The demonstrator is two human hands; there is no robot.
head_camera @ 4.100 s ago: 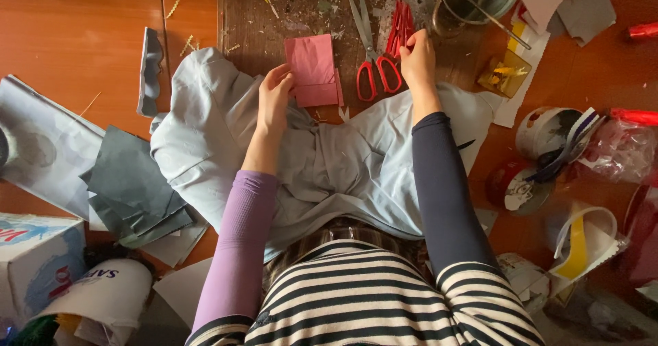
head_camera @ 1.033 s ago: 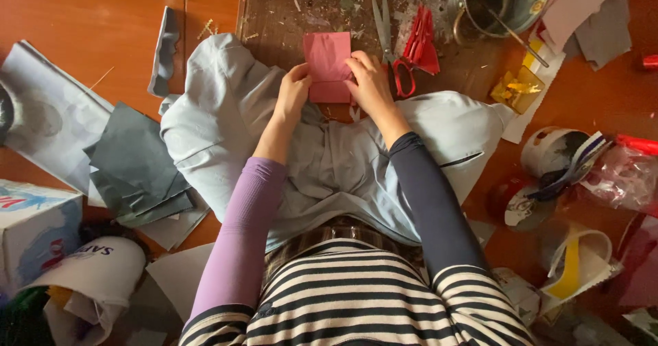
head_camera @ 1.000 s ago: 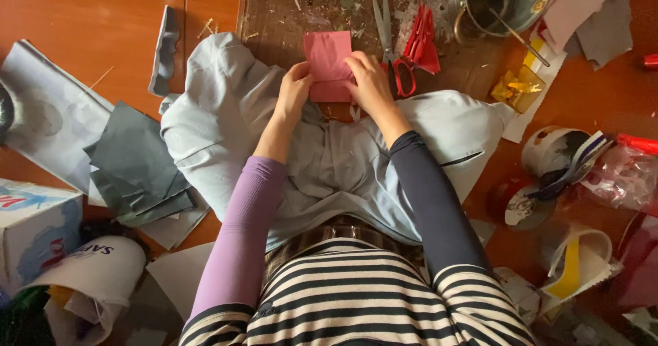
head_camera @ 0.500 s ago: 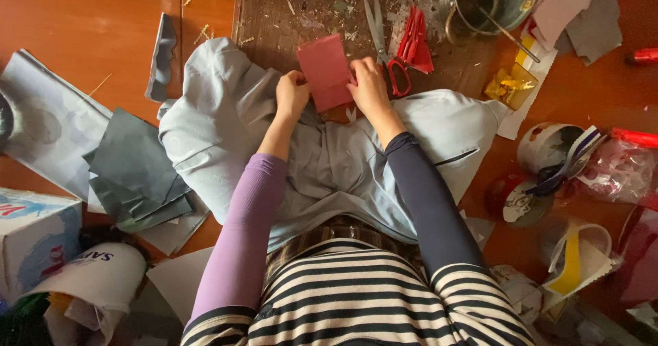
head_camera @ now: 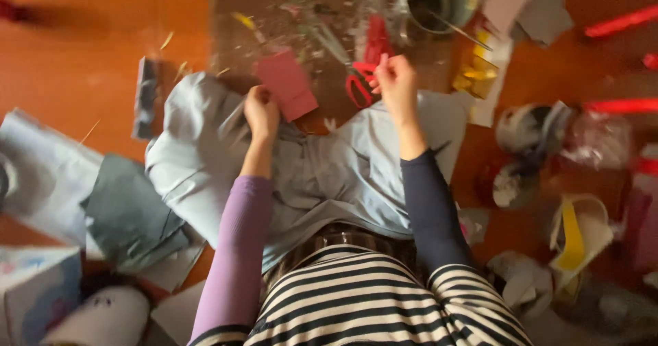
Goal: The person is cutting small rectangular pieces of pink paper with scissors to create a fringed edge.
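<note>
The view is blurred by motion. My left hand (head_camera: 262, 113) pinches the lower edge of a small pink card (head_camera: 288, 85), which lies tilted over the top edge of a pale blue cloth (head_camera: 329, 174). My right hand (head_camera: 394, 82) is off the card and sits against the handles of red scissors (head_camera: 367, 61) on the brown littered mat (head_camera: 274, 3). Its fingers point upward beside the handles; the blur hides whether they grip them. Both forearms rest across the cloth.
Grey paper sheets (head_camera: 130, 216) lie at the left, with a white box (head_camera: 34, 298) below them. A metal pot (head_camera: 439, 0) stands at the top, yellow scraps (head_camera: 476, 78) beside it. Tape rolls (head_camera: 521, 154) and red pens (head_camera: 617, 24) crowd the right side.
My right hand let go of the pink card and moved right to the red scissors. The left hand keeps the card, now tilted. The camera swung and blurred the view.
</note>
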